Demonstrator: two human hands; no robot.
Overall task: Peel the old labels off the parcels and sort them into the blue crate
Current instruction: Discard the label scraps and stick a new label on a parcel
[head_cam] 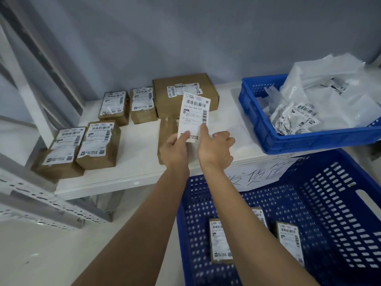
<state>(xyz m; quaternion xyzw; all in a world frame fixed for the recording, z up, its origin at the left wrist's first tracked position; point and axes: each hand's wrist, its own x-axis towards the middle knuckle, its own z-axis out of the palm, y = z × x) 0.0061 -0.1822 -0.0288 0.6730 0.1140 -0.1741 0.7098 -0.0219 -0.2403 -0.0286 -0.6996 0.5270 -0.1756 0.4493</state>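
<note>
Parcel sorting rm: labelled boxes [109, 107], blue crates [309, 139], metal racking [41, 195].

A plain grey-blue wall [185, 34] backs a white shelf [132, 166] — perforated metal rails [41, 201] at left, pale floor [51, 254] below.
</note>
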